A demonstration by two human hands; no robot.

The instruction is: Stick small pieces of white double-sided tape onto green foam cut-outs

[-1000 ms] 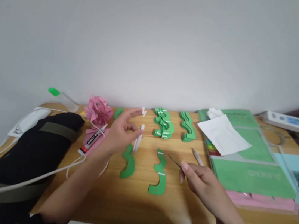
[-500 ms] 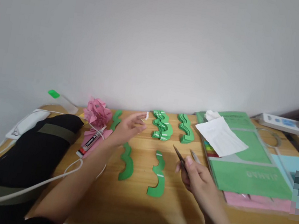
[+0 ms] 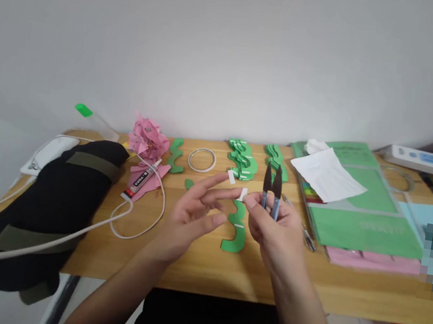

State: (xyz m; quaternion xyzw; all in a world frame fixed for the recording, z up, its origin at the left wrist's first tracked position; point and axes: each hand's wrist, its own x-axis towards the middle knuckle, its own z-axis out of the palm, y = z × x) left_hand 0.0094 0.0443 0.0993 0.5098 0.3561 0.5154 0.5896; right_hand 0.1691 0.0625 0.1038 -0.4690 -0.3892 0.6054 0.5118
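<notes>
My left hand (image 3: 195, 216) is open with its fingers stretched to the right. One small white strip (image 3: 231, 176) sits at one fingertip, and another white strip (image 3: 243, 194) lies at the tip of the finger below. My right hand (image 3: 275, 229) grips a pair of thread snips (image 3: 272, 184), blades pointing up and apart. Its thumb and forefinger tips meet the lower strip. Beneath the hands lies a green wavy cutout (image 3: 234, 240) with white strips on it; its top is partly covered. A second green piece (image 3: 189, 184) is mostly hidden behind my left hand.
Farther back are a roll of tape (image 3: 202, 160), stacked green cutouts (image 3: 242, 158) and another green cutout (image 3: 175, 156). Crumpled pink paper (image 3: 149, 139), a glue tube (image 3: 140, 182), a white cable (image 3: 64, 241) and a black bag (image 3: 58, 197) occupy the left. Rightward lies a green folder (image 3: 370, 230).
My left hand has moved right and my right hand has come up to meet it at the fingertips. The snips have turned upright. The tape roll now shows fully. The view has tilted down slightly.
</notes>
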